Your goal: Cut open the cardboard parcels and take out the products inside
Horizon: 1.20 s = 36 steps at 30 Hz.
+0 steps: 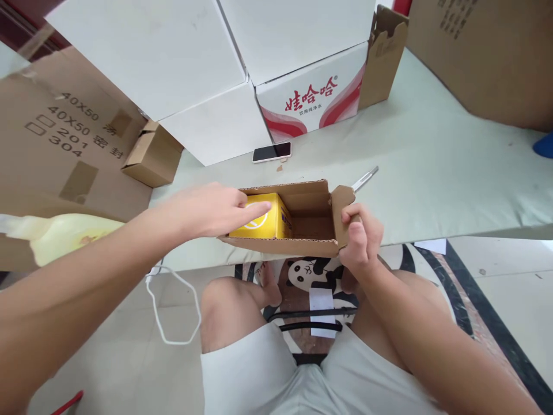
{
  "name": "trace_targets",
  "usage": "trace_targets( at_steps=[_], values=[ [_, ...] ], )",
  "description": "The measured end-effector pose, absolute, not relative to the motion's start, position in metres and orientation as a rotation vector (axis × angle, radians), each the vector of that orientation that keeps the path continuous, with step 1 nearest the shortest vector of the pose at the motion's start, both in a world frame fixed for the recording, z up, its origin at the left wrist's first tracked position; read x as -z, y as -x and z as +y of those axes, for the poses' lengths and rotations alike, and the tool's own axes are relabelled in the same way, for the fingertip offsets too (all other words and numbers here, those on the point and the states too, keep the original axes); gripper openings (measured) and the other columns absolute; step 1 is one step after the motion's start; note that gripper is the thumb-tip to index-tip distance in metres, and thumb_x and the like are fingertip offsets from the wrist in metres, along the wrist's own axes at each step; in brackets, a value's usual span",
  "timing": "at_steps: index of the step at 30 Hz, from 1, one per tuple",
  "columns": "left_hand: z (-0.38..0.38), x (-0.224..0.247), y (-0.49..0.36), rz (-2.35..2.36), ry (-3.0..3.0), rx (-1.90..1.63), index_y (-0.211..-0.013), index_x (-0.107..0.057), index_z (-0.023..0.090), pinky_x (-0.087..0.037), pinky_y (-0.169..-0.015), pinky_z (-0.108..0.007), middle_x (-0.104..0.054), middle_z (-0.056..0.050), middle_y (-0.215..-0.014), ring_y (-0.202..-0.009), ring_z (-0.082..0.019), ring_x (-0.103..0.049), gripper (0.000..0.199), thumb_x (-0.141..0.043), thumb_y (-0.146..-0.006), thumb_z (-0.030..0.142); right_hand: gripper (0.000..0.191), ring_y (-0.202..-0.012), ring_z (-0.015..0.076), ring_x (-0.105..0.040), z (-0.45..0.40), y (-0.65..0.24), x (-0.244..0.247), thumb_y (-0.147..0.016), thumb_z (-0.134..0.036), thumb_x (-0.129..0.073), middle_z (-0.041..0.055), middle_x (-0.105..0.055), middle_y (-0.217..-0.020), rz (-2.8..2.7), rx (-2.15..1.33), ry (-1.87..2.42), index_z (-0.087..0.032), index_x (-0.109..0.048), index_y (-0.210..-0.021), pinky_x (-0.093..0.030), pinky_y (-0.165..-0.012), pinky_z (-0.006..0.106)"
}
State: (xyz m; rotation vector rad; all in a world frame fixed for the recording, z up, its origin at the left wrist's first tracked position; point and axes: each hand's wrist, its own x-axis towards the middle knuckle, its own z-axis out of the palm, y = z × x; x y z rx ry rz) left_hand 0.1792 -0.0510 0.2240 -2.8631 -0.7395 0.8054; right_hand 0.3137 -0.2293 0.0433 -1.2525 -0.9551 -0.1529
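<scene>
A brown cardboard carton (280, 246) lies open-topped at the near edge of the table. Inside its left end sits a yellow box (283, 218) with a white round mark and dark lettering; the right part of the carton shows bare cardboard. My left hand (211, 210) is laid over the left end of the yellow box, one digit stretched across its top, the others bent and partly hidden. At the other end, my right hand (363, 233) pinches the carton's upright end flap (342, 202) between thumb and fingers.
A silver utility knife (365, 178) lies just beyond the carton. Behind it are a phone (272, 151) and stacked white cartons (216, 124). A small brown box (155, 155) and a pale yellow bottle (64, 233) are at left, with a white cable (173, 343) hanging below.
</scene>
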Motion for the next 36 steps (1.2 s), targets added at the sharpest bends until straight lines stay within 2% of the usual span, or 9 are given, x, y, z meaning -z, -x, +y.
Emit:
trace_targets(
  at_steps=[6, 9, 12, 14, 18, 23, 26, 29, 36],
  values=[
    [-0.064, -0.206, -0.225, -0.952, 2.635, -0.893, -0.079, -0.075, 0.020, -0.048, -0.066, -0.035, -0.073, -0.013, -0.072, -0.071, -0.029, -0.068, 0.076, -0.039, -0.082, 0.086, 0.034, -0.049, 0.0111, -0.036, -0.232, -0.313, -0.044, -0.104, -0.047, -0.036, -0.0041, -0.041, -0.061, -1.063, 0.178, 1.296, -0.022, -0.054, -0.089, -0.029, -0.049, 0.028],
    [-0.047, -0.199, -0.242, -0.940, 2.701, -0.859, -0.094, -0.076, 0.022, -0.049, -0.068, -0.034, -0.074, -0.011, -0.074, -0.074, -0.028, -0.069, 0.073, -0.045, -0.078, 0.087, 0.038, -0.057, 0.0134, -0.043, -0.229, -0.316, -0.041, -0.099, -0.053, -0.043, -0.0022, -0.048, -0.071, -1.062, 0.134, 1.320, -0.022, -0.058, -0.113, -0.038, -0.055, 0.030],
    [-0.026, -0.198, -0.255, -1.100, 2.779, -0.913, -0.104, -0.076, 0.024, -0.050, -0.067, -0.034, -0.077, -0.010, -0.084, -0.075, -0.027, -0.071, 0.068, -0.051, -0.078, 0.082, 0.059, -0.074, 0.0173, -0.052, -0.221, -0.318, -0.037, -0.089, -0.050, -0.060, 0.0025, -0.056, -0.091, -1.015, 0.121, 1.379, -0.024, -0.047, -0.140, -0.050, -0.069, 0.035],
    [-0.014, -0.198, -0.262, -1.170, 2.827, -0.948, -0.101, -0.076, 0.025, -0.050, -0.064, -0.033, -0.077, -0.009, -0.085, -0.073, -0.026, -0.071, 0.061, -0.056, -0.077, 0.077, 0.073, -0.084, 0.0197, -0.055, -0.216, -0.317, -0.034, -0.083, -0.047, -0.068, 0.0063, -0.058, -0.106, -0.973, 0.109, 1.452, -0.026, -0.040, -0.147, -0.053, -0.077, 0.039],
    [0.003, -0.195, -0.269, -1.117, 2.884, -0.741, -0.090, -0.076, 0.025, -0.049, -0.062, -0.034, -0.072, -0.006, -0.071, -0.069, -0.026, -0.070, 0.047, -0.063, -0.075, 0.068, 0.082, -0.099, 0.0246, -0.058, -0.206, -0.314, -0.026, -0.077, -0.045, -0.074, 0.0096, -0.057, -0.115, -0.930, 0.027, 1.572, -0.025, -0.036, -0.147, -0.054, -0.090, 0.047],
    [0.018, -0.191, -0.259, -1.158, 2.830, -0.367, -0.092, -0.073, 0.022, -0.050, -0.065, -0.037, -0.071, -0.009, -0.079, -0.083, -0.030, -0.068, 0.045, -0.066, -0.074, 0.063, 0.060, -0.111, 0.0297, -0.060, -0.177, -0.312, -0.012, -0.081, -0.038, -0.066, 0.0149, -0.059, -0.123, -0.898, -0.256, 1.730, -0.021, -0.046, -0.135, -0.054, -0.093, 0.050],
    [0.026, -0.195, -0.244, -1.157, 2.804, -0.161, -0.099, -0.070, 0.021, -0.051, -0.073, -0.039, -0.072, -0.012, -0.092, -0.095, -0.031, -0.065, 0.046, -0.068, -0.075, 0.060, 0.051, -0.110, 0.0302, -0.063, -0.148, -0.307, -0.006, -0.086, -0.038, -0.060, 0.0182, -0.057, -0.130, -0.872, -0.378, 1.748, -0.019, -0.048, -0.131, -0.053, -0.095, 0.052],
    [0.029, -0.208, -0.224, -1.084, 2.796, -0.066, -0.107, -0.067, 0.020, -0.050, -0.082, -0.037, -0.071, -0.007, -0.095, -0.103, -0.026, -0.061, 0.050, -0.062, -0.081, 0.062, 0.053, -0.105, 0.0288, -0.064, -0.118, -0.296, -0.005, -0.087, -0.037, -0.058, 0.0191, -0.056, -0.133, -0.844, -0.437, 1.698, -0.020, -0.045, -0.135, -0.055, -0.092, 0.052],
    [-0.006, -0.270, -0.193, -1.357, 2.671, 0.085, -0.110, -0.062, 0.025, -0.045, -0.076, -0.035, -0.070, -0.002, -0.104, -0.094, -0.020, -0.058, 0.042, -0.062, -0.082, 0.057, 0.058, -0.100, 0.0222, -0.065, -0.070, -0.263, -0.004, -0.089, -0.041, -0.059, 0.0166, -0.055, -0.131, -0.825, -0.494, 1.380, -0.022, -0.036, -0.139, -0.059, -0.084, 0.041]
  ],
)
